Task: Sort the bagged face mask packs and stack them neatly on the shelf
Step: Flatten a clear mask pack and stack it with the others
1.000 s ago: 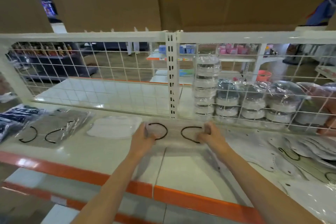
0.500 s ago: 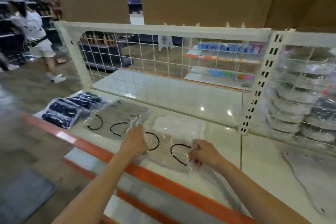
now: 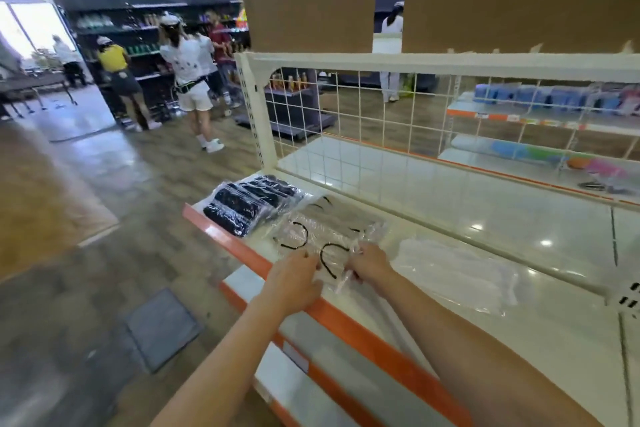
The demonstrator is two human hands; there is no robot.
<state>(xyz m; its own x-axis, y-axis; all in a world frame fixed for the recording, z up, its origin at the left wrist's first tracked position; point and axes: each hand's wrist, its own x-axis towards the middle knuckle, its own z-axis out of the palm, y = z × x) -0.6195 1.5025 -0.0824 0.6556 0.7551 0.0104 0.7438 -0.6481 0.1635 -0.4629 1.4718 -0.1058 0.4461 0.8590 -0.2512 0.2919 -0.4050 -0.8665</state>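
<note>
Both hands hold one clear bag of grey face masks (image 3: 325, 246) on the white shelf (image 3: 485, 218). The left hand (image 3: 294, 279) pinches its near edge, and the right hand (image 3: 369, 263) pinches its right corner. Black mask packs (image 3: 249, 204) lie at ten o'clock, a white mask pack (image 3: 453, 270) at three o'clock.

I see both hands at the shelf's (image 3: 519, 218) front edge: my left hand (image 3: 294, 279) and right hand (image 3: 369, 263) pinch a clear grey-mask pack (image 3: 322, 239). Black mask packs (image 3: 249, 203) lie just left, a white pack (image 3: 457, 270) right.
</note>
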